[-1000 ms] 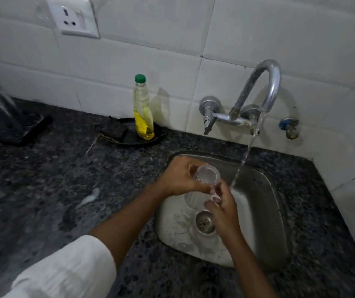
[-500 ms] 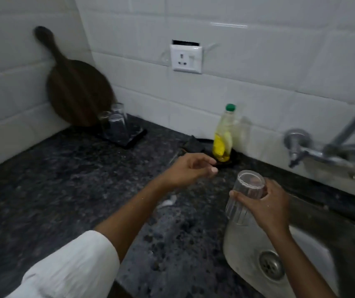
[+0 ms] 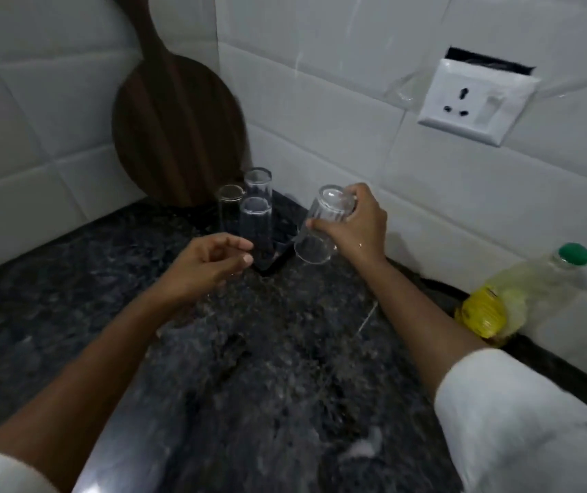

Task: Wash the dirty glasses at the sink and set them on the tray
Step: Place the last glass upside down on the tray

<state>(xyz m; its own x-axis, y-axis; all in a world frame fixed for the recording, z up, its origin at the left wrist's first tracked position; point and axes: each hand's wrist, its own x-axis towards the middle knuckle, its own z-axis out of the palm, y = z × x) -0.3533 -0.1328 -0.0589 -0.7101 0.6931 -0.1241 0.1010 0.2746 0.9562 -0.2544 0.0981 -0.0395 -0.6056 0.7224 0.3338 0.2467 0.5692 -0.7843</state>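
Observation:
My right hand (image 3: 354,225) grips a clear ribbed glass (image 3: 322,225), turned mouth down and tilted, just above the near right edge of a black tray (image 3: 278,259) in the counter's corner. Three clear glasses (image 3: 254,222) stand close together on that tray. My left hand (image 3: 210,265) hovers over the counter in front of the tray, fingers loosely curled, holding nothing. The sink is out of view.
A dark round wooden board (image 3: 174,126) leans on the tiled wall behind the tray. A yellow dish-soap bottle (image 3: 519,297) with a green cap stands at the right. A white wall socket (image 3: 473,104) sits above. The counter (image 3: 267,368) is dark speckled granite with a foam blob (image 3: 365,446).
The view swung left from the sink to the tray corner. The glass went from both hands to my right hand alone, got turned mouth down and carried to the tray. My left hand let go.

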